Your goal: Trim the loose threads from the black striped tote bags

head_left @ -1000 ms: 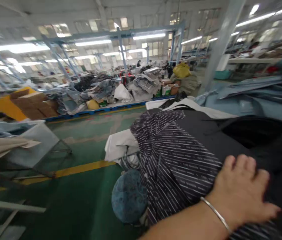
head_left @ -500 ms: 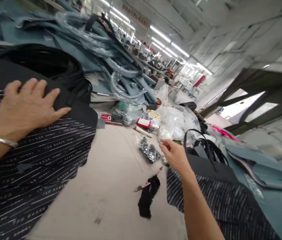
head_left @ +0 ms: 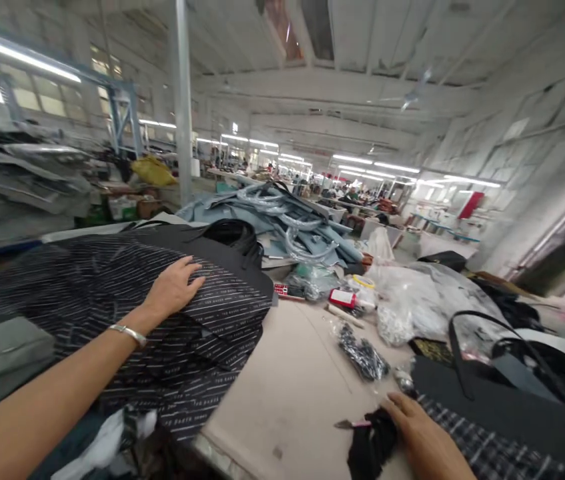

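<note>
My left hand (head_left: 175, 287) lies flat, fingers spread, on a heap of black fabric with thin white stripes (head_left: 112, 293) at the left of the table; a silver bangle circles its wrist. My right hand (head_left: 425, 440) rests low at the right on the beige tabletop (head_left: 287, 387), fingers closed on a small piece of black cloth (head_left: 372, 443). A small tool with a pink handle (head_left: 352, 424) lies just beside that cloth. A black striped bag with long black handles (head_left: 492, 393) sits right of my right hand.
Small clear bags of black parts (head_left: 362, 357), a red phone (head_left: 285, 291), a red-and-white item (head_left: 343, 298) and crumpled plastic bags (head_left: 417, 300) lie at mid-table. Grey-blue bags (head_left: 282, 220) are stacked behind. A grey pillar (head_left: 182, 100) and more piled worktables fill the hall.
The camera swung from the floor and left side back over the table. My right hand dropped from near the plastic bags to the black cloth. My left hand stayed on the striped fabric.
</note>
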The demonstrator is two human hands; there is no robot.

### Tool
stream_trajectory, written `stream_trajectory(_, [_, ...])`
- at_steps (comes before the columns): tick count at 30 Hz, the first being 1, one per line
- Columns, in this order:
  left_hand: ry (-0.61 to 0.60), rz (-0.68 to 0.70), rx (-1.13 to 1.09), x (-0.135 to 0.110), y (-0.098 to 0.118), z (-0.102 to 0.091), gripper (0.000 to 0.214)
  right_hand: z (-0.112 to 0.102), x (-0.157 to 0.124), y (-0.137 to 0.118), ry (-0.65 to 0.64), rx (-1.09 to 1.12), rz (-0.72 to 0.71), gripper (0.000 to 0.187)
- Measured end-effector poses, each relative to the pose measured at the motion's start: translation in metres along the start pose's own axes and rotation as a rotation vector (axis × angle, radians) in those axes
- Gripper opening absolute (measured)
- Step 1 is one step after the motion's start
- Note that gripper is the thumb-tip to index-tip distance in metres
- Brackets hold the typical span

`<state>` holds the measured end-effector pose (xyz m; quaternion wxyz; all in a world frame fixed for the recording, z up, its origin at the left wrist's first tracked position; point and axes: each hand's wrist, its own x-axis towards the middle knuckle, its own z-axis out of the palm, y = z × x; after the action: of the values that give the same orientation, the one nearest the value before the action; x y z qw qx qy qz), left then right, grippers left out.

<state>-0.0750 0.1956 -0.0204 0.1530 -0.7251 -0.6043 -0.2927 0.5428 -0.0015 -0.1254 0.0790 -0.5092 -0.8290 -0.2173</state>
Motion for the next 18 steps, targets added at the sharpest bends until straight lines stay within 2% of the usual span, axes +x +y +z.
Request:
stream_trajectory(3, [-0.055,0.036,-0.017,-0.045,-0.004,-0.02,0.031,0.001,0.005,0.002,0.059,-0.018,-0.181,0.072])
stream_trajectory(6, [-0.082,0.125,-0.035,-0.073,0.007,-0.033,0.035,-0.007,0.016,-0.003,0.112,-0.052,-0.307,0.068])
stream_trajectory(8, [-0.09,0.177,-0.039,-0.078,0.019,-0.038,0.038,-0.013,0.022,-0.007,0.118,-0.084,-0.353,0.064])
stream_trajectory(10, [-0.111,0.225,-0.049,-0.076,0.032,-0.044,0.037,-0.021,0.023,-0.012,0.071,-0.112,-0.357,0.058])
stream_trajectory(14, [-0.192,0.292,-0.108,-0.07,0.047,-0.052,0.035,-0.037,0.019,-0.019,-0.129,-0.123,-0.315,0.053])
stream_trajectory(18, [-0.264,0.301,-0.129,-0.067,0.047,-0.045,0.045,-0.04,0.02,-0.021,-0.268,-0.124,-0.25,0.037])
